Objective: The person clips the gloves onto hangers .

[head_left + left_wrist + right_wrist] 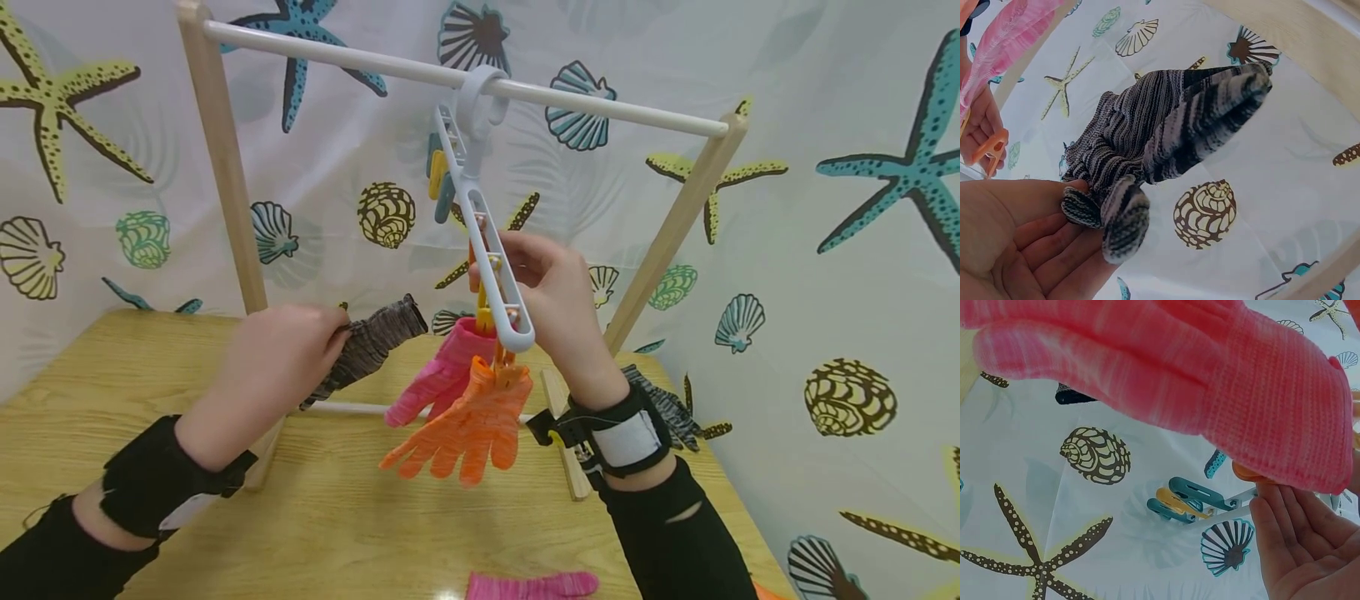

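Observation:
My left hand (281, 350) pinches a dark grey-and-black striped knit glove (375, 337) by its edge, left of the hanger. In the left wrist view the glove's fingers (1210, 125) flop toward the upper right. Up at the white clip hanger (516, 335), my right hand (555, 300) pinches an orange clothespin (985, 149) on its right side. A pink glove (450, 367) hangs by its cuff from a yellow clothespin (483, 310). In front of it an orange glove (472, 421) hangs from another orange clothespin, fingers down.
The hanger hooks over a white rod (607, 107) between wooden posts (225, 167). Blue and yellow clothespins (438, 175) sit on its far half. Another dark striped glove (667, 412) lies on the table (360, 517) beyond my right wrist; a pink glove (532, 587) lies at the front.

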### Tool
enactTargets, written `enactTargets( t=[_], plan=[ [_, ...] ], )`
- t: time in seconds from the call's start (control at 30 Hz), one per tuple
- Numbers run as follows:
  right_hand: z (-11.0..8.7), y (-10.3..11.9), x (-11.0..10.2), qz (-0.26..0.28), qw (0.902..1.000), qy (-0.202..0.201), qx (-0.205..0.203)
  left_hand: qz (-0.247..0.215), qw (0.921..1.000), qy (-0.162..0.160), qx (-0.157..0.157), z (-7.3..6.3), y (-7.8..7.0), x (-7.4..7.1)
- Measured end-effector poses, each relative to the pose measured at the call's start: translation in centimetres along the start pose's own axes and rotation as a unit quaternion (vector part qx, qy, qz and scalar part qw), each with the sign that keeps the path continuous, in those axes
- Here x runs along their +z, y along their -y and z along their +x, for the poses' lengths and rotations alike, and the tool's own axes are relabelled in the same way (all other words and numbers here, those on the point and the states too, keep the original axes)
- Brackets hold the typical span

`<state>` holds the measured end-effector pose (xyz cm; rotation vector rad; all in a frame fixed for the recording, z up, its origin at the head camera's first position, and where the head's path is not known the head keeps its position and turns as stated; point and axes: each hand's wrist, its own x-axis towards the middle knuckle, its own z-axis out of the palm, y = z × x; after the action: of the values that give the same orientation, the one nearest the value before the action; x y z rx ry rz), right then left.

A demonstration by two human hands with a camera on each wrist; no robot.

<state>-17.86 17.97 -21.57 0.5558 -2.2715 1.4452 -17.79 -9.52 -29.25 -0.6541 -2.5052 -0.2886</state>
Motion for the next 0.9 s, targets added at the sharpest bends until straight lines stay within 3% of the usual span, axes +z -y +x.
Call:
enactTargets(
  t=[0.57, 0.9],
  plan=[
    [0.2, -0.2, -0.2, 0.000, 0.9999, 0.003, -0.012, -0.015, 0.9997, -0.013, 0.015, 1.0, -2.6, -0.1],
    [0.1, 0.0, -0.3, 0.008, 0.9999, 0.010, -0.003, -0.031, 0.9983, -0.041, 0.029, 1.0, -3.4, 0.2]
  ],
)
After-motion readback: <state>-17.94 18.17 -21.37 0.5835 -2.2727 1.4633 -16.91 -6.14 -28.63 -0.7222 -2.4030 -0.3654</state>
